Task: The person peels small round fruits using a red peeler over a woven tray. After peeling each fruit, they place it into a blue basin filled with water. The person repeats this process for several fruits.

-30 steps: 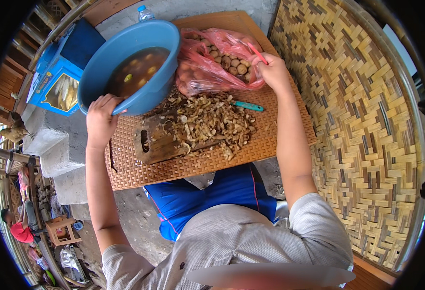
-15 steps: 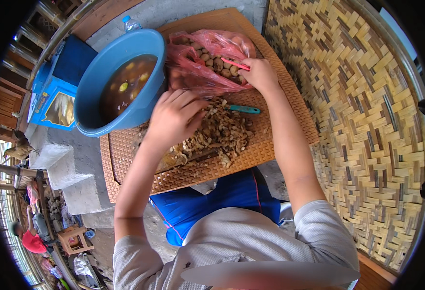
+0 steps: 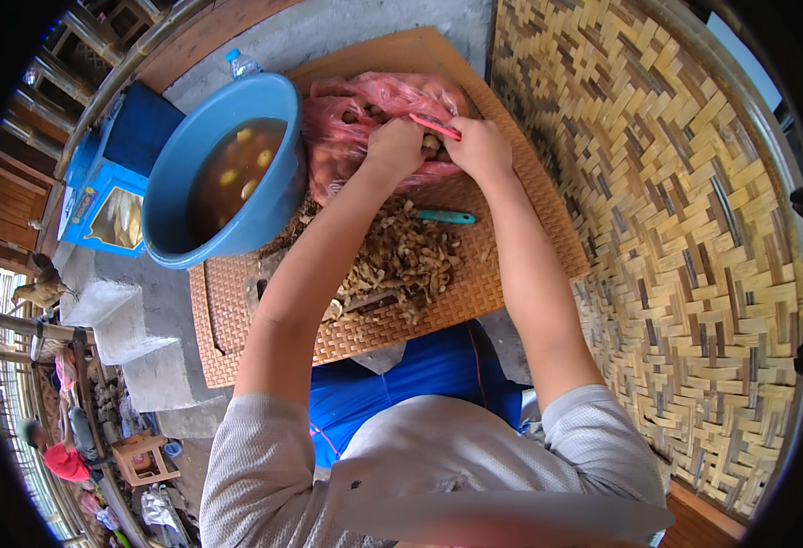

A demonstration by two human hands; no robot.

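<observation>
My right hand (image 3: 480,146) is closed round a slim red-handled tool (image 3: 435,126), peeler-like in shape; its blade cannot be made out. It is over the right part of a pink-red plastic bag (image 3: 333,137) of small round brown potatoes (image 3: 431,144). At the bag's opening, my left hand (image 3: 396,146) reaches down among the potatoes, its fingertips hidden. Nearer me lies a heap of brown peelings (image 3: 401,260), with a teal-handled tool (image 3: 445,216) at its far edge. Left of the bag, a blue basin (image 3: 166,205) holds murky brown water with pale peeled potatoes (image 3: 229,176) in it.
Everything rests on a woven-pattern brown table (image 3: 502,265). A woven bamboo wall (image 3: 657,228) rises close on the right. Behind the basin stands a capped plastic bottle (image 3: 242,64); left of it, a blue box (image 3: 100,215). Concrete steps (image 3: 136,338), a chicken (image 3: 43,285) and another person (image 3: 62,459) are farther left.
My left hand has moved from above the peelings up and right into the bag's opening. My right hand has shifted slightly left and nearer, keeping hold of the red-handled tool.
</observation>
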